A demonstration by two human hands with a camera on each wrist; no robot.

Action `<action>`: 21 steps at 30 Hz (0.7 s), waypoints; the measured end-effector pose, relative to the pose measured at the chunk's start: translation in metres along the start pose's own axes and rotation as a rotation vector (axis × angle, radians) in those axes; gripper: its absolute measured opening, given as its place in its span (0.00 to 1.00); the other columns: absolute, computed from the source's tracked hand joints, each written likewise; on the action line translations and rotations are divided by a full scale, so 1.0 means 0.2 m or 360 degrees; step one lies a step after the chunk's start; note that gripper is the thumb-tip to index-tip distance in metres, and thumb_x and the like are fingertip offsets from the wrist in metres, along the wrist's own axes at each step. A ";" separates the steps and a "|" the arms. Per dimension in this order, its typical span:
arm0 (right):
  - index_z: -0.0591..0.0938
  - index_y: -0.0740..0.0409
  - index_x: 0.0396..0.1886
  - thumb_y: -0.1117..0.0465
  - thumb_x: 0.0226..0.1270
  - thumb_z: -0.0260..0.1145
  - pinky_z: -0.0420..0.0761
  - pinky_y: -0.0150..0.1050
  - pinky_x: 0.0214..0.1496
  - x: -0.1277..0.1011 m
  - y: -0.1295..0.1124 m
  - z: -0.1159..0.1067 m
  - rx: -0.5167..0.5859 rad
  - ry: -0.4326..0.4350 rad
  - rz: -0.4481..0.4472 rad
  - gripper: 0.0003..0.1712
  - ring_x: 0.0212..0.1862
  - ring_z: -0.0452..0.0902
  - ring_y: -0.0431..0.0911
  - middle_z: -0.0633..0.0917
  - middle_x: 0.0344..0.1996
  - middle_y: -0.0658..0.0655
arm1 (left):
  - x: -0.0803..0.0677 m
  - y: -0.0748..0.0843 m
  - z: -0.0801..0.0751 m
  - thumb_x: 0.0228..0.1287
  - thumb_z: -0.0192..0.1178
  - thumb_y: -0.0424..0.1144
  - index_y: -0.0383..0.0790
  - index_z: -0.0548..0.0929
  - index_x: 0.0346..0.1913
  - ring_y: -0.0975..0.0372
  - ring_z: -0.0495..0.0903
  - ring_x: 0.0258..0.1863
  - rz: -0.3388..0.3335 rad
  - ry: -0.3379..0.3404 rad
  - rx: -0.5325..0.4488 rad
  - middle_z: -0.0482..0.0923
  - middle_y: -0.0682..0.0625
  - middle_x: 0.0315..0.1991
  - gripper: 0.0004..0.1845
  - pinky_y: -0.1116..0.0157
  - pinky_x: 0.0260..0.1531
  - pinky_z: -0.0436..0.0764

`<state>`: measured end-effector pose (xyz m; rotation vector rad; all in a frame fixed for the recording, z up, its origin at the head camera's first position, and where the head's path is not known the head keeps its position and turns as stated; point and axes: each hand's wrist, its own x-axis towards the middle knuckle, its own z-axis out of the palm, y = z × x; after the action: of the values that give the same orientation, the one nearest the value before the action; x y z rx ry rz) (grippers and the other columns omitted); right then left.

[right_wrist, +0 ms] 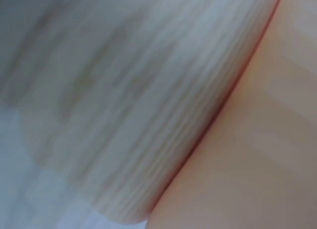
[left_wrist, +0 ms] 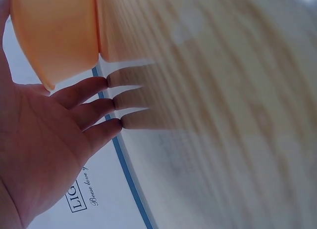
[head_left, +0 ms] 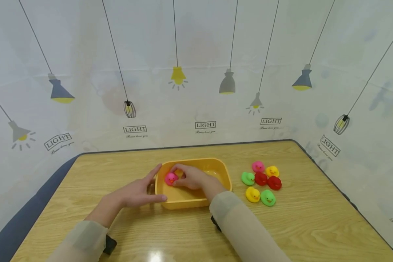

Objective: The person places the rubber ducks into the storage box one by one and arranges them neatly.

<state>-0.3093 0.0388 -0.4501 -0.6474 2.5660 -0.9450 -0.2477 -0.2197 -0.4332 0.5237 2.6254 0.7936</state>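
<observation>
A pink toy duck (head_left: 171, 179), upright, its orange bill toward the viewer, is pinched inside the left end of a rectangular, open-topped yellow tub (head_left: 185, 204).

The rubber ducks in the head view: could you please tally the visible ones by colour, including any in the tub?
Pink ducks: 2, one of them in the tub
Yellow ducks: 2
Green ducks: 2
Red ducks: 2
Total: 8
</observation>
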 end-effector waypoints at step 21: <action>0.80 0.32 0.62 0.44 0.77 0.73 0.79 0.45 0.60 0.00 0.00 0.00 -0.0033 -0.0004 0.0002 0.19 0.48 0.80 0.47 0.85 0.43 0.50 | 0.00 0.01 -0.01 0.65 0.69 0.74 0.65 0.36 0.91 0.36 0.75 0.76 -0.0045 -0.0008 -0.0024 0.76 0.36 0.78 0.65 0.31 0.76 0.70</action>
<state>-0.3095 0.0389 -0.4508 -0.6520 2.5769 -0.9176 -0.2481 -0.2187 -0.4303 0.4831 2.6140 0.8019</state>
